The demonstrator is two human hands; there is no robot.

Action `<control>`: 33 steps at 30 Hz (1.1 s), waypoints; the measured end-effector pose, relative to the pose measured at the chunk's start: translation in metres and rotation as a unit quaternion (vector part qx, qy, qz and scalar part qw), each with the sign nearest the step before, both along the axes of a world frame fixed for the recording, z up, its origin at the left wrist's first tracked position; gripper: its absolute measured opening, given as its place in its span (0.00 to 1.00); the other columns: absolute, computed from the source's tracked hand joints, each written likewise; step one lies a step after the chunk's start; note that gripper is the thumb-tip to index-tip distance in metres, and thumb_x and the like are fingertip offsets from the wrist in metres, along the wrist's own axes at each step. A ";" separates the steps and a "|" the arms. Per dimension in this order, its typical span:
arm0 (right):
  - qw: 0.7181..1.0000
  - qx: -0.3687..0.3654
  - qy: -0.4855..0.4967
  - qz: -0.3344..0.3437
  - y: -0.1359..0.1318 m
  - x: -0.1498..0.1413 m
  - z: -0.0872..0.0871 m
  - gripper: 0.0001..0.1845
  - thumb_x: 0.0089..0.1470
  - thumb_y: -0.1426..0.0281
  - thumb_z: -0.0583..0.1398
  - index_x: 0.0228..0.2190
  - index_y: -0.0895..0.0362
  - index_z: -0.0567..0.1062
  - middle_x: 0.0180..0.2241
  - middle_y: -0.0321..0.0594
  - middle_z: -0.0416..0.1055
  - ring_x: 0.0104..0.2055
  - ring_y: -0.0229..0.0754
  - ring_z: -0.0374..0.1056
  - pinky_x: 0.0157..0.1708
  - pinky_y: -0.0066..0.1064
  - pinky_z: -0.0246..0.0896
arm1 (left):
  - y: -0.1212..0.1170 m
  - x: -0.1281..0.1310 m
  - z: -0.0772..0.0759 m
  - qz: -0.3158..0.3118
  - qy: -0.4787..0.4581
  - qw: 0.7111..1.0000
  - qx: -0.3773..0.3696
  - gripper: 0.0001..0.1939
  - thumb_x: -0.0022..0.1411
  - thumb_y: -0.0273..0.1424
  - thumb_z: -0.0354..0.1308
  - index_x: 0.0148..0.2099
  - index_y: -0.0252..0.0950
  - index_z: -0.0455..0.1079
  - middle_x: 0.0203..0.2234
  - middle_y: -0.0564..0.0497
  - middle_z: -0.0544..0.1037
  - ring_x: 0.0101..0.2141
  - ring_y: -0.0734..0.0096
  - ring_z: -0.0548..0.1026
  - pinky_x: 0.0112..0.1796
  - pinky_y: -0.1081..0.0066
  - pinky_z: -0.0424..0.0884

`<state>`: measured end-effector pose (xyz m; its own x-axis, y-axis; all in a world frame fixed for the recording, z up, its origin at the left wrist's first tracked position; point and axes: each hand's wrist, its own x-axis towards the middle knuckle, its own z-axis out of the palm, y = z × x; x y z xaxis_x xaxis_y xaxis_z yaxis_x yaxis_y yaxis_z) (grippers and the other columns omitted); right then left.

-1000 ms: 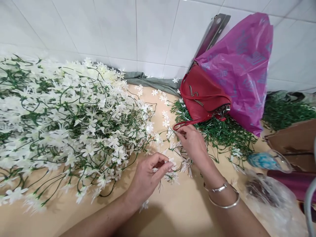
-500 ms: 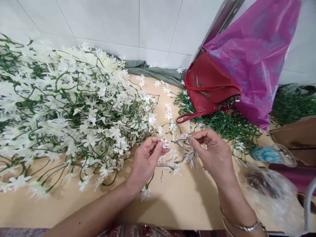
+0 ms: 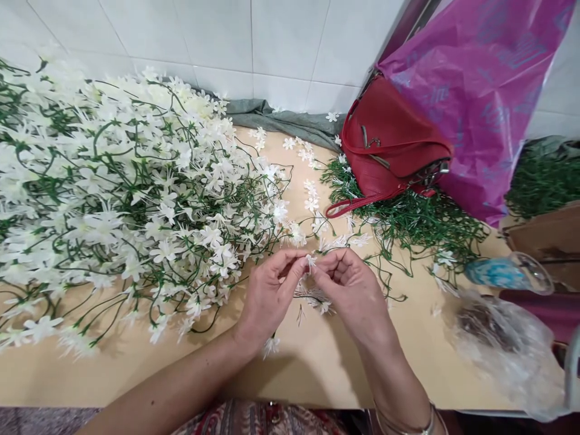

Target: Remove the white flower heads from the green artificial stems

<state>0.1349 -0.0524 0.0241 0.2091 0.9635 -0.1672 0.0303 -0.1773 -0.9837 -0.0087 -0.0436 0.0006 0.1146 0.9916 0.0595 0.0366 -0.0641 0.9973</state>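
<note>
My left hand [image 3: 274, 287] pinches a small white artificial flower [image 3: 310, 261] between thumb and forefinger, over the near middle of the table. Right beside it, the thumb and forefinger of my right hand [image 3: 351, 290] are closed at the flower's right side. The fingertips mostly hide the white thread-like stamen sprig in my right hand. Below and between the hands lie loose white stamens [image 3: 315, 296], partly covered by my fingers. Left of my hands spreads a large heap of white artificial flowers [image 3: 167, 251] on green stems.
A red handbag [image 3: 392, 139] rests on a pile of green stems [image 3: 421, 223], with a purple plastic bag [image 3: 471, 103] behind. Loose white petals [image 3: 310, 196] lie beyond my hands. At right are a blue-patterned container [image 3: 496, 273] and a clear plastic bag [image 3: 502, 344]. Grey cloth [image 3: 281, 124] lines the wall.
My right hand has moved left, bringing its fingertips to the flower in my left hand. The left hand stays nearly in place, its flower now turned. The camera view has shifted slightly.
</note>
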 end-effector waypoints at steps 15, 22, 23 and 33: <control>0.993 -0.056 0.095 0.036 0.001 0.000 0.007 0.19 0.44 0.67 0.71 0.36 0.54 0.70 0.22 0.28 0.72 0.23 0.34 0.63 0.26 0.28 0.58 | 0.003 0.000 0.000 0.009 -0.015 1.000 -0.004 0.10 0.72 0.34 0.59 0.50 0.39 0.80 0.40 0.49 0.85 0.39 0.67 0.80 0.41 0.69 0.75; 0.994 -0.036 0.106 0.002 0.003 -0.002 0.000 0.19 0.44 0.66 0.71 0.35 0.52 0.69 0.21 0.26 0.70 0.21 0.34 0.62 0.24 0.28 0.57 | 0.002 0.002 -0.002 0.002 -0.015 1.000 -0.011 0.10 0.72 0.34 0.59 0.48 0.38 0.80 0.38 0.50 0.84 0.38 0.67 0.80 0.42 0.68 0.76; 0.994 -0.032 0.104 0.002 0.004 -0.002 0.000 0.19 0.44 0.66 0.71 0.35 0.52 0.69 0.21 0.26 0.70 0.21 0.34 0.62 0.23 0.28 0.57 | 0.001 0.002 -0.002 0.002 -0.009 1.000 -0.002 0.10 0.72 0.33 0.59 0.48 0.39 0.80 0.38 0.50 0.85 0.38 0.67 0.80 0.42 0.68 0.77; 0.998 -0.019 0.068 -0.001 0.004 0.001 0.001 0.18 0.45 0.69 0.70 0.38 0.54 0.72 0.22 0.26 0.69 0.22 0.34 0.62 0.23 0.27 0.58 | 0.001 -0.003 0.003 -0.012 0.081 0.989 0.125 0.09 0.71 0.26 0.60 0.48 0.41 0.80 0.44 0.52 0.87 0.43 0.68 0.84 0.48 0.66 0.79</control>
